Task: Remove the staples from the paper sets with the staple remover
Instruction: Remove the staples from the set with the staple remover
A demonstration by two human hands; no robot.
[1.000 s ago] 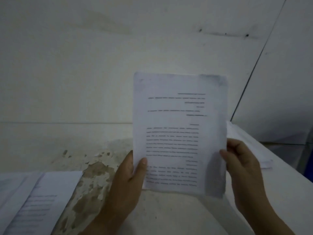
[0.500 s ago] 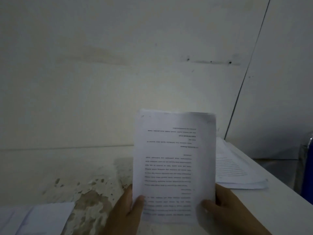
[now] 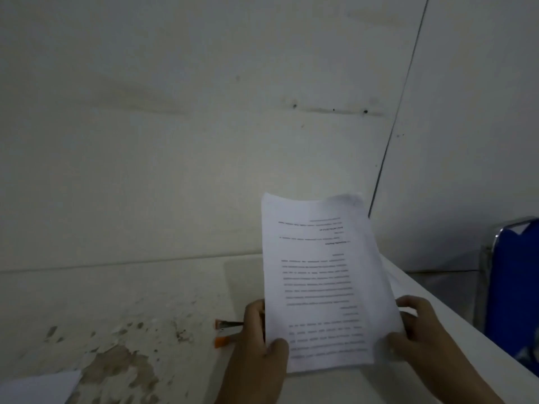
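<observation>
Dim pale wall behind, white table (image 3: 175, 287) with a flaking brown patch below it. I'm holding the paper set (image 3: 320, 272) upright at about 5 o'clock in view, print upside down. My left hand (image 3: 256, 345) is gripping its lower left edge with the thumb on the front, and my right hand (image 3: 417, 330) is pinching the lower right edge. The staple remover (image 3: 227, 330) is lying on the table at 9 o'clock of my left hand, just beside it, untouched. Staple isn't showing — too dim. Best way, I'm judging: lay the set flat, find the stapled corner, pin it with one hand, free the other for the remover — pulling slowly, since thin sheets tear. Loose paper (image 3: 38, 386) at 7 o'clock, blue chair (image 3: 513, 287) at 3.
</observation>
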